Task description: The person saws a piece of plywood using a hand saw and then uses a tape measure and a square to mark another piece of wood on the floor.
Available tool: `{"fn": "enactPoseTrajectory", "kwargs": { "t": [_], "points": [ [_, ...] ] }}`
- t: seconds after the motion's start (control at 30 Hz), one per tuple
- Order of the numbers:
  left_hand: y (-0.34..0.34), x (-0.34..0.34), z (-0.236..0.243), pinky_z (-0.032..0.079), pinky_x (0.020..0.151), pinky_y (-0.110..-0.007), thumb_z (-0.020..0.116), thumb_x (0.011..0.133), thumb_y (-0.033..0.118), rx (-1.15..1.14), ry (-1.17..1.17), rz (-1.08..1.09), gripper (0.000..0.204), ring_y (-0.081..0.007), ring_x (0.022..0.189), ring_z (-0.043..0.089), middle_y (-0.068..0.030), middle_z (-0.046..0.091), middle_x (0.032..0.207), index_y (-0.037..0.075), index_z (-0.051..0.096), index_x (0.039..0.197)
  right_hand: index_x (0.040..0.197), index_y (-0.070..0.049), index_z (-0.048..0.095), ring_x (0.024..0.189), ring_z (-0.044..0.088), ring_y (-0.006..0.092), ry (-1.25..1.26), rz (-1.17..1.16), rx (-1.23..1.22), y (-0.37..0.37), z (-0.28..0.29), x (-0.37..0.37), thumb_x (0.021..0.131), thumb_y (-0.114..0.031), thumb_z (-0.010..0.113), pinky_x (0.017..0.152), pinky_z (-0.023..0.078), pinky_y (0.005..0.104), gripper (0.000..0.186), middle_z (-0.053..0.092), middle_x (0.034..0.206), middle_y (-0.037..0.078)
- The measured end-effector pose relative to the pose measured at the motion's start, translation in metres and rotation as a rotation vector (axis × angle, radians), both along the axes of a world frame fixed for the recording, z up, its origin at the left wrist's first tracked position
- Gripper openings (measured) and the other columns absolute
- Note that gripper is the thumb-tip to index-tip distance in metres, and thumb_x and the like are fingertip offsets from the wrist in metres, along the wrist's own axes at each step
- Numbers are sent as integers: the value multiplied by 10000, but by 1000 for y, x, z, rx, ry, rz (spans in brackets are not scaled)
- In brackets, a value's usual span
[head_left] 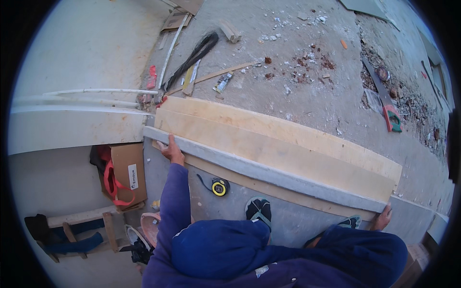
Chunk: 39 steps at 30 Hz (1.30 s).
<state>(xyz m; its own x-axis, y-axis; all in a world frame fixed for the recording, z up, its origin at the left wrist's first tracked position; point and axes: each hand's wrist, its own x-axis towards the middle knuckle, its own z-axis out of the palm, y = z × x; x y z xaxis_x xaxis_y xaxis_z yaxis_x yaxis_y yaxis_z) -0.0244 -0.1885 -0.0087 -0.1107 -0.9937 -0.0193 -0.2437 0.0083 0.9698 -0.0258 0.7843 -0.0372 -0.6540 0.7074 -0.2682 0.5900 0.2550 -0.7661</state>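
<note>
A long grey bar [269,170], straight and narrow, lies across light wooden boards [283,144] in front of me. My left hand [172,151] is closed around the bar's left end, with the thumb on the near side. At the far right end my right hand [382,218] grips it, its fingers partly hidden. The boards lie flat, one overlapping another, and a browner strip [225,172] shows along the near side under the bar. A yellow and black tape measure [219,187] rests on the floor between the boards and my feet.
A handsaw [382,96] with a red and green handle lies at the right near rubble. Behind the boards are a black bundle of strands [197,56] and a thin wooden strip [223,73]. A cardboard box [137,185] with red straps stands at left, above a wooden frame [110,233].
</note>
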Motion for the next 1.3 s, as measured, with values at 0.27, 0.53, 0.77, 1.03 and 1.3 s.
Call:
{"fn": "enactPoseTrajectory", "kwargs": {
  "t": [0.27,0.53,0.77,1.03,1.3],
  "points": [
    [-1,-2,-1,526,1103,-384,814,937,152,-18,-63,-5,974,-312,1331,636,-235,565,1569,-92,242,1687,1373,36,680,1106,650,230,-24,25,84,-1,3,0,1113,-498,599,1011,504,362,599,723,1261,146],
    [3,-2,-2,531,1091,-385,831,930,214,-89,-190,9,972,-328,1290,669,-275,612,1510,-127,285,1658,1346,70,680,1066,677,285,-96,29,208,-7,8,-2,1103,-555,587,979,516,394,676,742,1206,219],
    [11,-3,0,523,1100,-394,837,905,286,-118,-299,49,981,-370,1295,672,-295,632,1484,-134,333,1635,1382,108,645,1204,669,411,-80,50,360,-4,5,-7,1098,-559,572,1068,481,428,728,705,1335,303],
    [6,-6,-7,497,1139,-418,839,850,404,-143,-361,82,1044,-417,1354,634,-323,610,1501,-96,370,1637,1363,103,654,1248,639,494,-340,-39,551,0,8,-20,1075,-635,537,1077,473,495,801,687,1327,349],
    [8,1,-5,493,1133,-445,838,842,451,-205,-401,122,1028,-447,1349,624,-333,614,1485,-69,418,1623,1368,95,653,1232,647,491,-418,-58,633,-42,14,-35,1082,-620,534,1059,483,498,780,690,1318,346]
  ]
}}
